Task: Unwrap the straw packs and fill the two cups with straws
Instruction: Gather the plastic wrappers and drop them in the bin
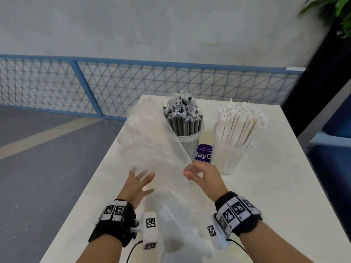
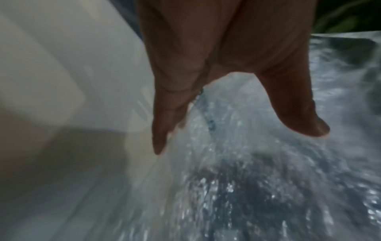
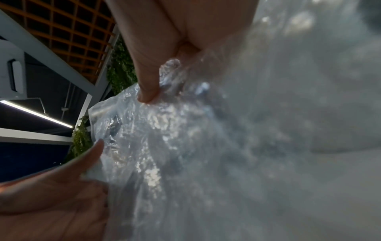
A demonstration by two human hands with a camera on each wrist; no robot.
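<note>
Right hand [image 1: 204, 177] pinches the clear plastic wrapper [image 1: 152, 145] mid-frame; left hand [image 1: 137, 184] lies spread flat against it. Upper right, both cups [image 1: 227, 160] stand packed with straws [image 1: 241, 126].

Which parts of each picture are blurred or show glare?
Head view: the left hand fingertips are motion-blurred behind the clear plastic wrapper. Left wrist view: smeared, dim. Right wrist view: sparkling glare on the wrapper, right side hazy.
</note>
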